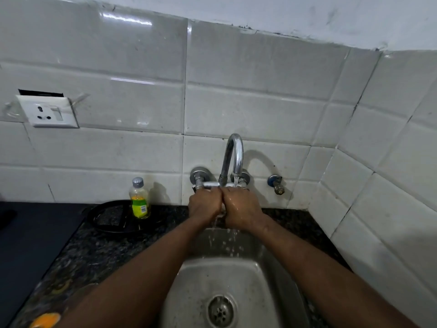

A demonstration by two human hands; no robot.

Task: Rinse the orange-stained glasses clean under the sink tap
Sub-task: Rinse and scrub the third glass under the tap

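Both my hands meet under the curved chrome tap, which is running. My left hand and my right hand are curled tight against each other around a small clear glass. Only a pale sliver of the glass shows between them. Water hits my right hand and drips from both hands into the steel sink below. An orange-stained object lies at the bottom left corner on the counter, cut off by the frame edge.
A dish-soap bottle with a yellow-green label stands left of the tap, in front of a round black stand. A second small tap juts from the tiled wall at right. A wall socket is at left. Dark speckled counter surrounds the sink.
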